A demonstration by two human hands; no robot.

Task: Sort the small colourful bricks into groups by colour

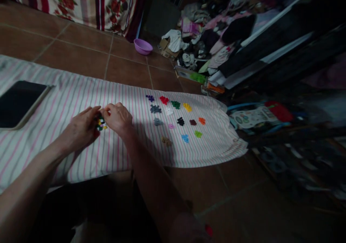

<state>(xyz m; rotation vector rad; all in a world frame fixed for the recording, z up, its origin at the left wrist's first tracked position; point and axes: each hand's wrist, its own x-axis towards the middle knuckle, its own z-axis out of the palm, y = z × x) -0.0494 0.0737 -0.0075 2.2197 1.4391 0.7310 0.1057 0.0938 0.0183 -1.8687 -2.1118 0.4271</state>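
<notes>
A small cluster of multicoloured pieces [101, 123], green, yellow, white and black, lies between my hands on the striped cloth [116, 156]. My left hand [82, 127] is at its left side, fingers pressed together near its upper edge. At its upper right, my right hand [117, 116] has its fingers closed in a pinch; whatever is between them is too small to name. Sorted piles of small pieces lie to the right, among them red [163, 100], dark green [175, 105], yellow [187, 107], black [180, 121], light blue [185, 138] and tan [166, 141].
A dark-screened tablet [20, 104] rests at the left of the cloth. Beyond the far edge, a purple basin [143, 47] stands on the tiled floor, near a cardboard box [167, 50] and heaped clothes. A floral curtain [81, 5] hangs at the top left.
</notes>
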